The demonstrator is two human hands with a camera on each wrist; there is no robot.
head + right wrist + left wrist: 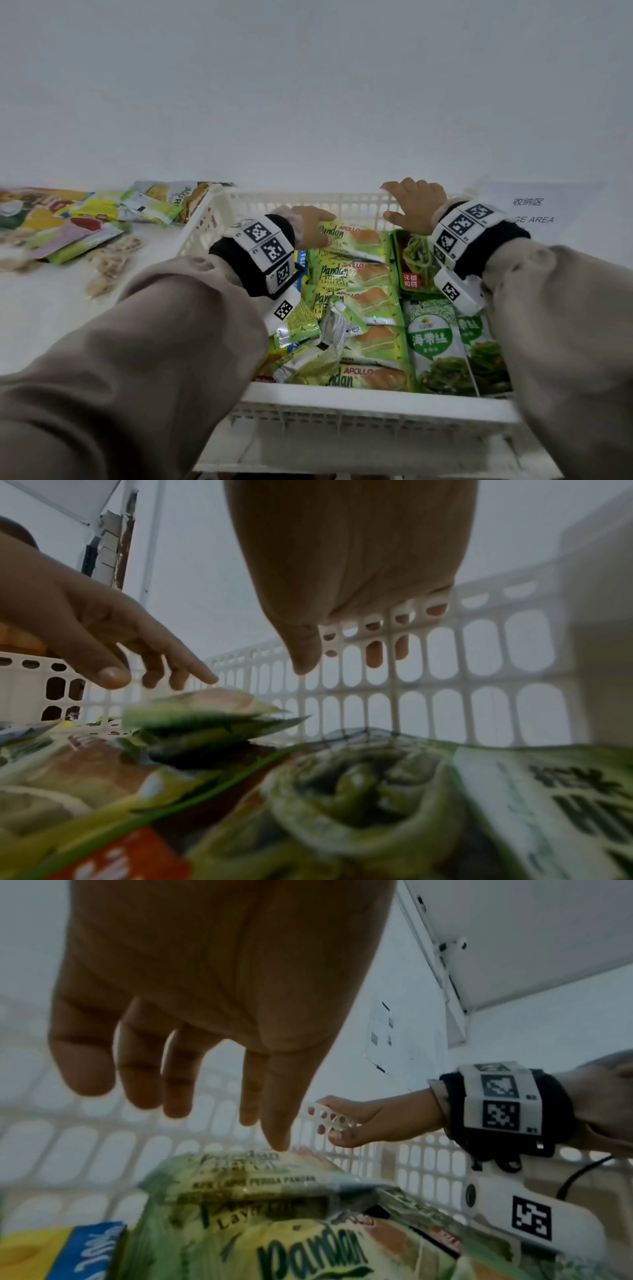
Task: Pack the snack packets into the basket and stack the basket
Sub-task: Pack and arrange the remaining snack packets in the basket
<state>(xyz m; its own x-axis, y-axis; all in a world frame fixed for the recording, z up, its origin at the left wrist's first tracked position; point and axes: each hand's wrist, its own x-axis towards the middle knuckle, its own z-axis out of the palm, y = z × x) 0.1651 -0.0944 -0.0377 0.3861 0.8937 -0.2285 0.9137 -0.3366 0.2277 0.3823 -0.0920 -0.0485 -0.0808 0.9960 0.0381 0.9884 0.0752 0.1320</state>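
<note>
A white slotted basket (342, 397) in front of me holds rows of green Pandan cake packets (356, 270) and green seaweed packets (433, 342). My left hand (320, 221) reaches in with straight fingers, and its index fingertip (277, 1142) touches the top Pandan packet (246, 1177) at the far end. My right hand (407, 205) grips the basket's far wall (479, 669). Its fingers curl over the rim and show through the slots, with the thumb (304, 664) on the inside. A red-and-green vegetable packet (359, 791) lies under that wrist.
Several loose snack packets (75, 222) and clear bags of nuts (106, 270) lie on the white table to the left. A paper label (534, 209) marks the storage area at the right. A second white rim (342, 459) shows beneath the basket. A wall stands close behind.
</note>
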